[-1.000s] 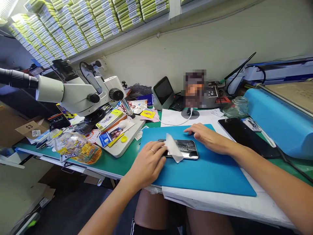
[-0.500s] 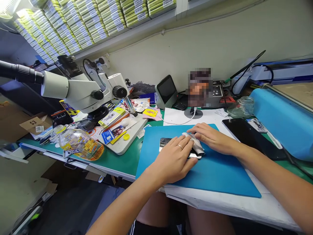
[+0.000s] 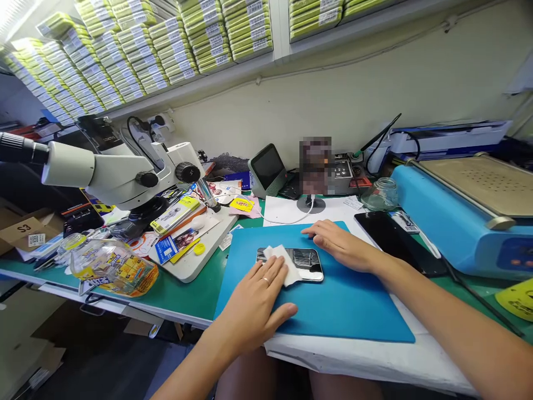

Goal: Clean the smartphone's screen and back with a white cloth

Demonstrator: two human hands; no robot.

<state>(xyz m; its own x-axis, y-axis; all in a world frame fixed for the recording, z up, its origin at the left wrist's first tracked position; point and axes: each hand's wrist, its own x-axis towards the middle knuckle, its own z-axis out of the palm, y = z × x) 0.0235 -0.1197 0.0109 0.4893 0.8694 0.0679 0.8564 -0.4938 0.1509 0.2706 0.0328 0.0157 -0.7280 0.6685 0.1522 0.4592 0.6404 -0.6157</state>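
Note:
A smartphone (image 3: 310, 264) lies flat on the blue mat (image 3: 341, 311), its glossy surface partly covered by a white tissue (image 3: 289, 270). My left hand (image 3: 262, 297) presses the tissue onto the phone's left part with fingers stretched flat and the thumb apart; a ring is on one finger. Just beyond the phone's right end, my right hand (image 3: 339, 244) rests on the mat, its fingers extended and holding nothing.
A microscope (image 3: 104, 172) and a plastic jar (image 3: 119, 269) stand on the left. To the right lie a larger black phone (image 3: 395, 241), a glass jar (image 3: 383, 191) and a blue machine (image 3: 453, 222). A small screen device (image 3: 268, 166) is behind the mat.
My left hand has slid the tissue leftward across the phone, uncovering its right part. My right hand has come away from the tissue. The view has shifted to the right.

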